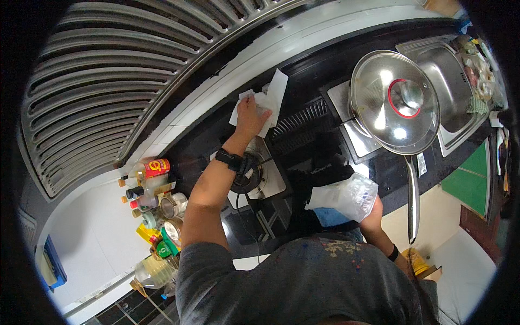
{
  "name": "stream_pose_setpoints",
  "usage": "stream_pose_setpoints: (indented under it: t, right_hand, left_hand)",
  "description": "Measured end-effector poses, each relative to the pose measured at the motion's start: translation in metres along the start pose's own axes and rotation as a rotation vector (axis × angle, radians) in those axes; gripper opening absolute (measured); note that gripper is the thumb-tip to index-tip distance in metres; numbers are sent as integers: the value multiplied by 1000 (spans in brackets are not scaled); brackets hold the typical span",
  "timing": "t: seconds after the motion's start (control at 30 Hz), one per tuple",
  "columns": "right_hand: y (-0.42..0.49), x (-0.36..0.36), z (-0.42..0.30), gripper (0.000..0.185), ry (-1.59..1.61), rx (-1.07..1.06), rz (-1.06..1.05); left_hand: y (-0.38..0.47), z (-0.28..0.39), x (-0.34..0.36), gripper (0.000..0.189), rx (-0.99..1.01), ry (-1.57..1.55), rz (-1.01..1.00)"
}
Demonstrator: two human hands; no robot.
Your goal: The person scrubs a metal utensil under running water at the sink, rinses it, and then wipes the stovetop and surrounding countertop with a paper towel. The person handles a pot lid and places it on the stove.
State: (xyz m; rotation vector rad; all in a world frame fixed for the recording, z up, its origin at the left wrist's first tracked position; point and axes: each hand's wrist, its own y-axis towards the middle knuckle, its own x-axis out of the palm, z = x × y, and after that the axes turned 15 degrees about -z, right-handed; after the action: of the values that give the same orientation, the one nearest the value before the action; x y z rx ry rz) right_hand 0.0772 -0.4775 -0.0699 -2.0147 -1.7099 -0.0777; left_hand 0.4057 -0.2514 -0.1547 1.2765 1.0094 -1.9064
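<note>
My left hand (250, 120) is on crumpled white paper towels (276, 97) at the back edge of the black gas stove (304, 162). Its fingers are bent over the paper, and one stiff fold stands up beside them. Below my left forearm lies a round burner (248, 174) on a steel plate, partly covered by the arm. In my right hand (371, 217), near the front of the stove, is a clear plastic pack (361, 195) with white tissue sheets (325, 197) sticking out of it. Most of the right fingers are hidden behind the pack.
A large steel pan with a glass lid (394, 101) sits on the right burner, its handle (412, 203) jutting past the counter front. Beyond it is a steel sink (447, 81). Several bottles and jars (158, 203) crowd the left end. A slatted range hood (101, 81) hangs overhead.
</note>
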Motion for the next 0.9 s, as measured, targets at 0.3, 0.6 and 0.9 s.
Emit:
stream_pose_setpoints:
  t: [0.3, 0.6, 0.9]
  right_hand:
    - [4, -8, 10, 47, 10, 88, 44]
    - [8, -14, 18, 42, 10, 85, 45]
    - [4, -21, 25, 40, -8, 101, 90]
  left_hand:
    - [19, 10, 13, 61, 77, -79, 70]
    - [53, 51, 11, 50, 111, -49, 113]
    - [93, 87, 15, 37, 82, -247, 229]
